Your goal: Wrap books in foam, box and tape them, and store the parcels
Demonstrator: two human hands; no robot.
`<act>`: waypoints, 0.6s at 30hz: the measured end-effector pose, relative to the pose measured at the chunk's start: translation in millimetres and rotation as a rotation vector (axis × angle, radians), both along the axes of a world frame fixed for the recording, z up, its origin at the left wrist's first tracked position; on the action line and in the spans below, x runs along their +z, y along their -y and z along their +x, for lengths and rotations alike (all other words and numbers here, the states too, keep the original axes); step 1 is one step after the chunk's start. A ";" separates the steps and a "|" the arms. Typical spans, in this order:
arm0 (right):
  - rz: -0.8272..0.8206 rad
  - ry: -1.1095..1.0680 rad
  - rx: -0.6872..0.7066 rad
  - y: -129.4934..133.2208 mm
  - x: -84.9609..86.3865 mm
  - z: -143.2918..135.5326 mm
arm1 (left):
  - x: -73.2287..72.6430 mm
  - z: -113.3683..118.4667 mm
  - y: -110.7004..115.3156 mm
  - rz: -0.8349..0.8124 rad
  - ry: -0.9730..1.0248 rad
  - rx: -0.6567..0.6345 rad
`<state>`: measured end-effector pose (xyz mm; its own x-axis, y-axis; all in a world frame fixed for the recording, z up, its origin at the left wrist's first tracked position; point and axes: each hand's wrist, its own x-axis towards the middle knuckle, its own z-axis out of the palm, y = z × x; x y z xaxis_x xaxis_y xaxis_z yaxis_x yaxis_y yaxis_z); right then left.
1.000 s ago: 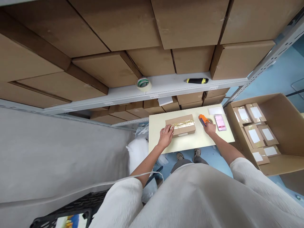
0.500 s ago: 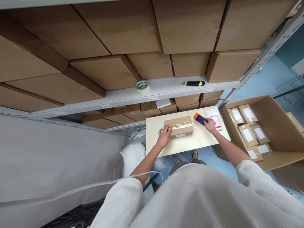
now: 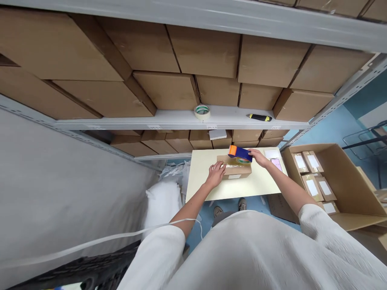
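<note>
A small cardboard box [image 3: 236,171] lies on the cream tabletop [image 3: 199,183], with a strip of clear tape along its top and a white label on its near side. My left hand [image 3: 215,174] grips the box's left end, fingers curled over the top. In my right hand [image 3: 259,156] is a blue and orange tape dispenser [image 3: 242,153], held by its right end. The dispenser is over the right part of the box, its orange end pointing left and a tape roll showing beneath. Whether it touches the box I cannot tell.
A phone [image 3: 276,164] lies at the table's right side. To the right, a large open carton [image 3: 350,177] holds several labelled small boxes. On the shelf [image 3: 225,117] ahead are a tape roll [image 3: 202,112] and a utility knife [image 3: 259,117]. White packing material [image 3: 163,201] is at left.
My right hand has brought the tape dispenser left, from beside the phone to over the box. My left hand stays on the box's left end. The camera view has tilted up.
</note>
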<state>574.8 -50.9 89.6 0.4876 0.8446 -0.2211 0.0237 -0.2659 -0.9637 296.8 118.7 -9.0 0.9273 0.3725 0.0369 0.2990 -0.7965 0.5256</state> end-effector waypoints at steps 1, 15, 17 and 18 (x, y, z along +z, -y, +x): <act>-0.004 -0.018 0.023 -4.9 -2.5 -6.8 | 0.4 -0.6 0.7 -0.004 0.004 0.004; -0.085 0.038 0.083 -8.6 -19.3 -17.3 | 4.0 2.4 -10.2 -0.312 0.112 0.128; -0.104 0.056 0.080 -10.0 -24.9 -17.5 | 8.6 8.7 -12.3 -0.432 0.153 0.198; -0.113 0.072 0.082 -10.4 -27.3 -17.5 | 11.8 12.5 -13.4 -0.498 0.178 0.241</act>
